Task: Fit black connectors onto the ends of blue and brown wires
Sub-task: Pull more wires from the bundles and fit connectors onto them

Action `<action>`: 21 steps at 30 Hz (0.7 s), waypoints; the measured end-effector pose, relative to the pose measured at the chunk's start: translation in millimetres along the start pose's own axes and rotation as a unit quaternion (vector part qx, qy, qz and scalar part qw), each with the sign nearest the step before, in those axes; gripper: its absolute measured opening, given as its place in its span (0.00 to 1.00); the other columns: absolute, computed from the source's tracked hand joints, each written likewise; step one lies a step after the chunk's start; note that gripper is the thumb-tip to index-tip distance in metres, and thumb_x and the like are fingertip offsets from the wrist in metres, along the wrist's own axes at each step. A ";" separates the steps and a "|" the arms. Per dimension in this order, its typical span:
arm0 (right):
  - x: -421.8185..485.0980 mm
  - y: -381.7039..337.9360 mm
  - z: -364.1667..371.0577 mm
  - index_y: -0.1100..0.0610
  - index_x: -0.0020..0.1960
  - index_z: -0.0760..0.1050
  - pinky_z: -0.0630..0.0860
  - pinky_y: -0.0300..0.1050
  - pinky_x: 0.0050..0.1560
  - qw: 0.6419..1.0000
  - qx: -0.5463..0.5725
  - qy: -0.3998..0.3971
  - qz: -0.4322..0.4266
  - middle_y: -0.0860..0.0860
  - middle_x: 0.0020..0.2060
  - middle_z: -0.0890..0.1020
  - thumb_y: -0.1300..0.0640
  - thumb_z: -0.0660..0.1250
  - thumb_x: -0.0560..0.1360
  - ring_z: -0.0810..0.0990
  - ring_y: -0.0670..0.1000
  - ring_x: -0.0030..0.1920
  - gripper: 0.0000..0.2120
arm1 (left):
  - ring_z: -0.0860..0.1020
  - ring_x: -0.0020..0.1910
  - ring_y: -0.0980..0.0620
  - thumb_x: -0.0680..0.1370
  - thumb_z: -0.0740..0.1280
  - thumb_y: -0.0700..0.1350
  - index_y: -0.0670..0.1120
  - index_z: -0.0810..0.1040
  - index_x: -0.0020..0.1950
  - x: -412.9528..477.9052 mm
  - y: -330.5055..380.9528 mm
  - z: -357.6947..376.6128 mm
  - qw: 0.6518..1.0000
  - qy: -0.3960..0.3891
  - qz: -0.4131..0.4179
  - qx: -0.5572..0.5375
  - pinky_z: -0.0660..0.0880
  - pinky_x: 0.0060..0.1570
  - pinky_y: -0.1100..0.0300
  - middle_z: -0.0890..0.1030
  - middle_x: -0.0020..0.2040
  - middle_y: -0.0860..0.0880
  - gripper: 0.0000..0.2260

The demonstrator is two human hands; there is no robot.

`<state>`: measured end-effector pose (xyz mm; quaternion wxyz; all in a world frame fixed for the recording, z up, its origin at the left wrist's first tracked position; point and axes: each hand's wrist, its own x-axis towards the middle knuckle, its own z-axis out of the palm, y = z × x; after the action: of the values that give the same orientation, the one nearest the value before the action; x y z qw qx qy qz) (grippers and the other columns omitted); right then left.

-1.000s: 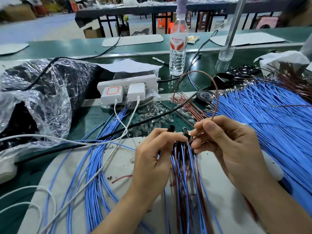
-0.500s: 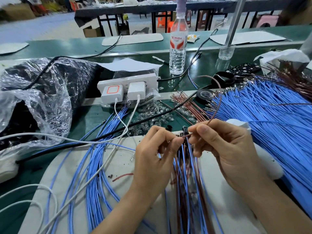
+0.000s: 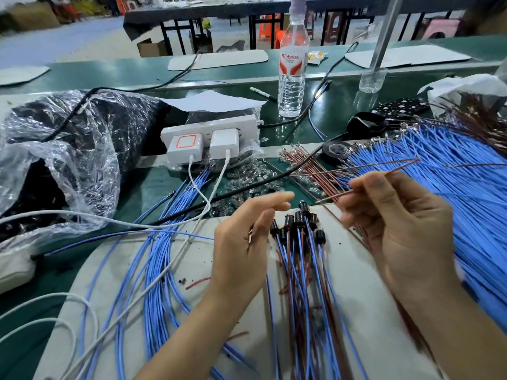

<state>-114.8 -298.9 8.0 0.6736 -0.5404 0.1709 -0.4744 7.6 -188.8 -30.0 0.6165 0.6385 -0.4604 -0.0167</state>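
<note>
Hands have split. Half a second back both were closed in on the connector cluster. Now the left hand [image 3: 241, 242] is off it, thumb and forefinger loosely extended, pinching nothing that shows. The right hand [image 3: 397, 229] has pulled away to its own side and pinches a brown wire [image 3: 333, 196] between thumb and forefinger. The wire's free end points toward the left hand's fingertips and carries no connector. The bundle [image 3: 299, 270] of blue and brown leads, capped with black connectors [image 3: 297, 219], lies on the white mat [image 3: 356, 297] between the two hands, no longer gripped. Loose blue wires [image 3: 452, 201] are heaped just right of the right hand. Read: the last fit looks done and released. This brown wire is next, and the left hand needs a fresh connector first.
</note>
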 end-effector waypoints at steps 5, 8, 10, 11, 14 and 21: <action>-1.9 -0.1 2.5 0.55 0.35 0.82 0.74 0.36 0.28 1.000 -0.001 -0.001 0.020 0.53 0.28 0.82 0.48 0.69 0.66 0.77 0.50 0.23 0.10 | 0.74 0.35 0.35 0.79 0.60 0.40 0.55 0.70 0.65 -3.2 5.6 1.9 0.998 -0.022 -0.013 -0.060 0.71 0.33 0.45 0.84 0.50 0.54 0.17; -1.3 -1.6 2.2 0.55 0.33 0.82 0.74 0.36 0.27 0.999 0.005 0.009 0.031 0.53 0.27 0.82 0.48 0.70 0.65 0.76 0.50 0.22 0.11 | 0.79 0.40 0.50 0.79 0.60 0.42 0.48 0.75 0.63 -4.6 6.2 1.6 0.997 -0.037 -0.030 -0.053 0.74 0.37 0.55 0.84 0.50 0.54 0.14; -0.8 -1.6 2.4 0.55 0.33 0.82 0.73 0.36 0.26 0.999 0.013 0.011 0.041 0.53 0.27 0.82 0.48 0.71 0.64 0.76 0.49 0.22 0.11 | 0.78 0.39 0.57 0.78 0.62 0.43 0.47 0.77 0.62 -5.6 6.9 2.7 0.996 -0.047 -0.043 -0.054 0.72 0.39 0.62 0.84 0.49 0.52 0.13; -0.5 -1.3 2.7 0.55 0.32 0.82 0.73 0.36 0.25 0.999 0.018 0.010 0.048 0.53 0.26 0.81 0.48 0.71 0.63 0.76 0.49 0.21 0.11 | 0.77 0.38 0.57 0.77 0.63 0.44 0.48 0.77 0.61 -6.0 7.9 3.7 0.996 -0.051 -0.046 -0.054 0.71 0.39 0.63 0.84 0.48 0.52 0.12; 0.0 1.4 4.2 0.57 0.31 0.81 0.72 0.36 0.24 0.996 0.031 -0.003 0.082 0.54 0.25 0.81 0.49 0.70 0.63 0.75 0.50 0.20 0.11 | 0.77 0.38 0.59 0.75 0.69 0.44 0.49 0.79 0.56 -7.1 10.7 6.8 0.996 -0.058 -0.039 -0.060 0.71 0.41 0.64 0.82 0.44 0.56 0.11; -3.7 7.8 7.3 0.57 0.31 0.80 0.72 0.36 0.23 0.990 0.043 -0.033 0.133 0.56 0.25 0.81 0.49 0.70 0.62 0.75 0.50 0.19 0.11 | 0.76 0.39 0.52 0.74 0.68 0.48 0.50 0.79 0.49 -7.6 12.8 6.5 0.998 -0.051 -0.003 -0.029 0.72 0.38 0.56 0.80 0.41 0.53 0.06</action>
<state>-107.6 -292.0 2.6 0.7585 -0.4988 0.1981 -0.3698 -7.9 -186.8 -25.5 0.6106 0.6197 -0.4889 -0.0644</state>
